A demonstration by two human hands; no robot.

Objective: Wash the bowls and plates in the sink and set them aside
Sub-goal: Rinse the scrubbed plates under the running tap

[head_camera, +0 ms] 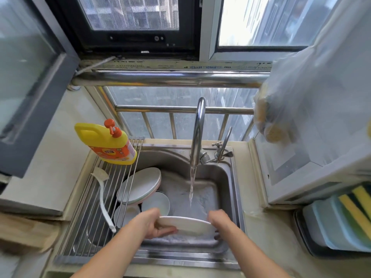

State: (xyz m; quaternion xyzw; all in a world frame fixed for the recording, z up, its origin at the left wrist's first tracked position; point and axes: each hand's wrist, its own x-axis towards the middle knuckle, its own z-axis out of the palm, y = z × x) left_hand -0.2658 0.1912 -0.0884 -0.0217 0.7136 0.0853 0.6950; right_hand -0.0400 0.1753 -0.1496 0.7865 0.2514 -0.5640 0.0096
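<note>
Holding a white plate (185, 225) over the near part of the sink (230, 177), both hands are on it at once. Left hand (152, 224) has its fingers curled under the plate's left edge with the thumb on top, so it's a proper grip. Right hand (219, 222) wraps the right edge the same way, fingertips poking out underneath. Plate is tilted a bit, rim facing the camera, sitting just above the foamy water.

Straight ahead of the hands, between them and a bit further away, the faucet (197, 133) is running and the stream of water (192, 187) lands in the basin just beyond the plate.

Off to the left of the left hand, there's a stack of plates (140, 185) leaning in the sink, with a couple of bowls (155, 202) tucked below it, right next to the left hand. Further left of that, a roll-up drying rack (94, 217) lies across the sink's left side with a white dish brush (103, 199) resting on it. At the far end of the rack stands a yellow dish soap bottle (108, 143) with an orange pump.

Way off to the right of the right hand, on the tabletop (271, 237), sits a tray with yellow-green sponges (355, 209).
</note>
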